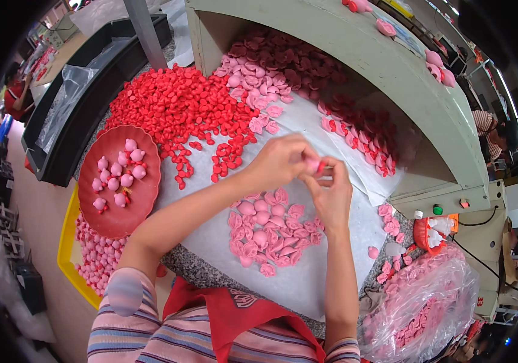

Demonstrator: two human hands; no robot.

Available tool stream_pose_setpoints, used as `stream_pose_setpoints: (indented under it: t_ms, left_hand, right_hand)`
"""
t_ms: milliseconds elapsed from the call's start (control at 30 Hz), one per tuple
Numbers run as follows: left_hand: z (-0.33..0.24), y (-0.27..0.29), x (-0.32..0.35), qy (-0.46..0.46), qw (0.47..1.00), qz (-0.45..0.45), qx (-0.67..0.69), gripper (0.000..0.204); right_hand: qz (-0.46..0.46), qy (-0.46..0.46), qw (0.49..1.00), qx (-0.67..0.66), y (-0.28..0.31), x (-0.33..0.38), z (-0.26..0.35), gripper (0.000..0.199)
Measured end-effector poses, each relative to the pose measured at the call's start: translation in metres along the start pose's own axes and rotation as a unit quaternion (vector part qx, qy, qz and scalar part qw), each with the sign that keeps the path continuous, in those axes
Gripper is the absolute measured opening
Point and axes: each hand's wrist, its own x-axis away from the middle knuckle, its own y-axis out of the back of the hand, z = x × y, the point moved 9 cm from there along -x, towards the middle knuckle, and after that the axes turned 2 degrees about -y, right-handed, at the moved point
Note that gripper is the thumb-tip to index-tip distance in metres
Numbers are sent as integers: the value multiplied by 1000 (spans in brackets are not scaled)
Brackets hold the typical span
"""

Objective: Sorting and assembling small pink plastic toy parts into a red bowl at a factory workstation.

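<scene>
My left hand (280,162) and my right hand (330,190) meet over the white sheet, fingertips closed together on one small pink figure piece (313,164) with a red part on it. Motion blurs the left fingers a little, and the fingertips partly cover the piece. Just below the hands lies a loose pile of pink shell-like pieces (265,233), some rounded and some hollow. Beyond my left hand spreads a big heap of small red double-lobed pieces (180,109). On my left, a red scalloped plate (127,224) carries several assembled pink figures with red parts.
A grey-green arched machine (386,54) stands at the back, pink pieces piled under it and rows of pink-and-red pieces (365,148) at its mouth. A yellow bin (67,245) sits lower left, a black tray (59,142) upper left, a clear bag (422,302) of pink pieces lower right.
</scene>
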Motion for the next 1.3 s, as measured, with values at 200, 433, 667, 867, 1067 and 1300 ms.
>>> stream_pose_setpoints:
  t_ms: [200, 433, 667, 867, 1067, 1300]
  left_hand:
    - [85, 18, -60, -101, 949, -134, -267, 13]
    - [38, 120, -19, -12, 902, -267, -339, 15]
    - [30, 113, 88, 273, 937, -157, -151, 12]
    - [-1, 67, 116, 206, 940, -36, -270, 16]
    - [4, 37, 106, 132, 932, -18, -337, 27]
    - [3, 26, 93, 166, 966, 12, -199, 21]
  right_hand:
    - [-3, -32, 997, 76, -5, -11, 1, 48]
    - [87, 130, 985, 78, -116, -10, 32, 27]
    - [154, 149, 962, 167, -152, -33, 25, 26]
    - [182, -206, 946, -169, -103, -8, -43, 29]
    - [234, -310, 769, -508, -93, 20, -46, 35]
    - [274, -320, 697, -580, -82, 41, -29, 41]
